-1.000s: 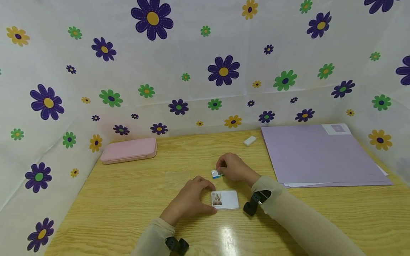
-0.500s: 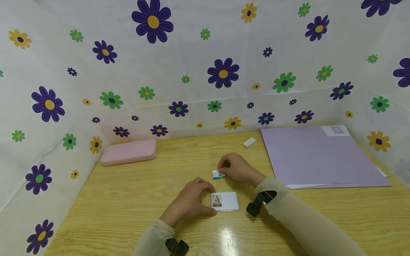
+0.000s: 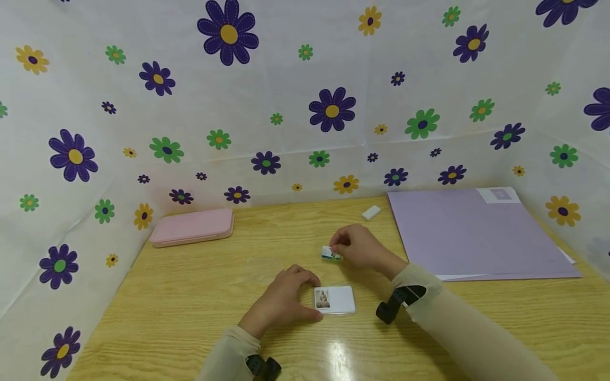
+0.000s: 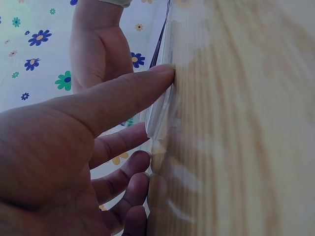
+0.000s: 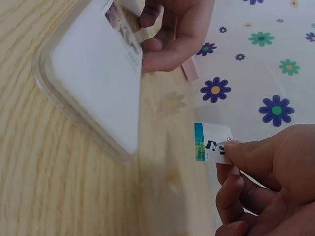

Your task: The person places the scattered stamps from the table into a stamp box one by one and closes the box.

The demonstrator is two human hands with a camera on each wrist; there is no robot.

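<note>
A small flat piece with a panda print and a blue-green edge, like a sticker (image 3: 326, 253), is pinched between the thumb and index finger of my right hand (image 3: 360, 246). In the right wrist view that sticker (image 5: 211, 143) is raised off the table. Below it lies a clear, round-cornered card case (image 3: 341, 300), white on top with a small statue picture (image 3: 322, 298) at its left end. My left hand (image 3: 283, 301) holds the case by its left end, thumb at the near corner and index finger at the far corner. The left wrist view shows the thumb (image 4: 133, 91) along its edge.
A faint transparent sheet or lid (image 3: 263, 269) lies left of centre. A pink case (image 3: 193, 227) sits at the back left, a white block like an eraser (image 3: 371, 212) at the back. Purple folders (image 3: 476, 238) with papers cover the right side. Flowered cloth (image 3: 286, 106) surrounds the table.
My right hand has moved a little to the right and lifted the sticker, which now tilts up. The left hand and the card case have stayed in place.
</note>
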